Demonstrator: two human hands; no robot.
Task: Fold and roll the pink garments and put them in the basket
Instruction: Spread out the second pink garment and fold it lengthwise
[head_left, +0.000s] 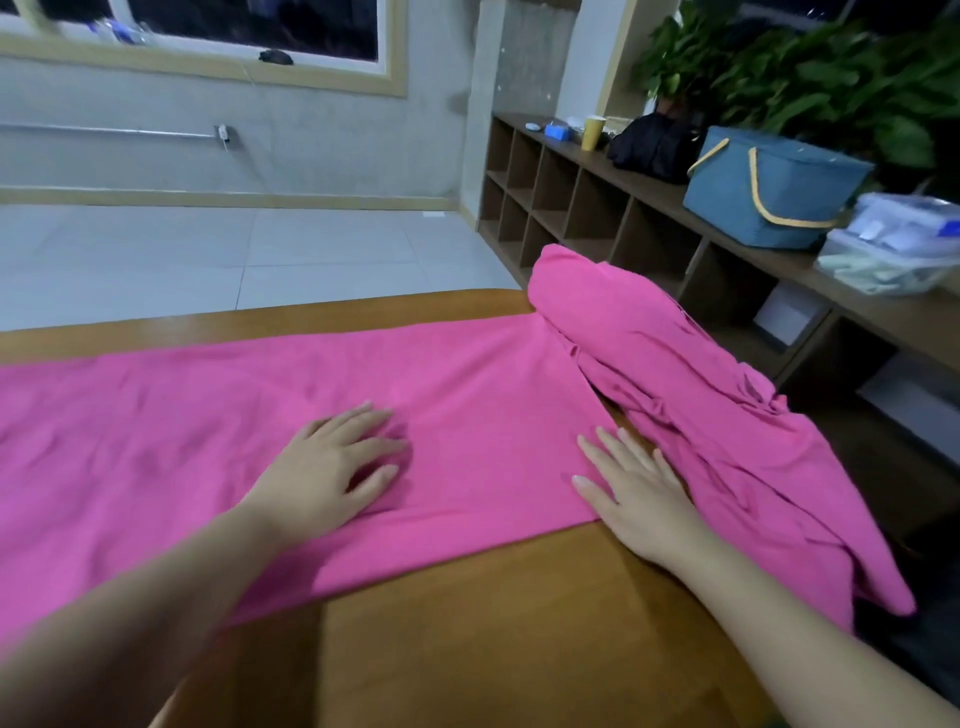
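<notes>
A pink garment (218, 415) lies spread in a long flat band across the wooden worktop (493, 623), running from the left edge to just right of centre. A second heap of pink fabric (701, 395) sits bunched at the right, its near end hanging off the worktop's right edge and its far end rising in a rounded lump.

The cloth looks thin, light and limp, a matte knit with no stiffness of its own. It will likely sag wherever it is lifted and slide a little on the smooth wood, so a fold or roll would need pressing flat to keep. It is best taken by pinching an edge or corner, such as the right end of the flat band, and the rumpled pile by its hem or seams.

The left hand (332, 467) rests palm down on the flat garment, fingers spread and relaxed, gripping nothing. The right hand (634, 488) lies flat with straight fingers at the band's right end, beside the heap, also holding nothing.

The blue basket (769, 192) with yellow handles stands far right on a wooden shelf unit (597, 208), well apart from the garments.
</notes>
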